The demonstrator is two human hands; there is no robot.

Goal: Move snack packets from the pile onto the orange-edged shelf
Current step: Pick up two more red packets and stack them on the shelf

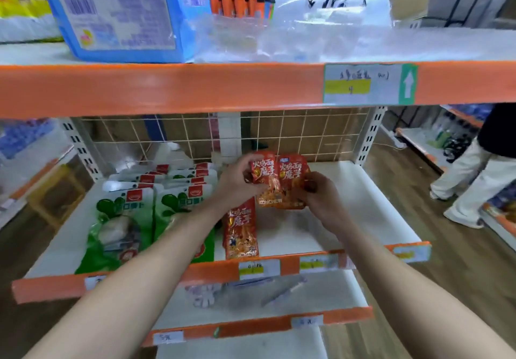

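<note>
Head view: both forearms reached in from 6 o'clock over the orange-edged shelf [363,219].
Left hand [237,180]: fingers curled, pinching the upper left of the first red packet [265,175].
Right hand [321,194]: fingers curled round the lower right of the second red packet [291,181], at 3 o'clock of the first and overlapping it.
Held pair: upright above mid-shelf; whether they touched the board could not be told.
Third red packet [241,230]: flat on the shelf, at 7 o'clock of the pair.
Green pouches [120,219]: rows at 9 o'clock of it, just beside.
Bystander [474,180]: at 3 o'clock.
</note>
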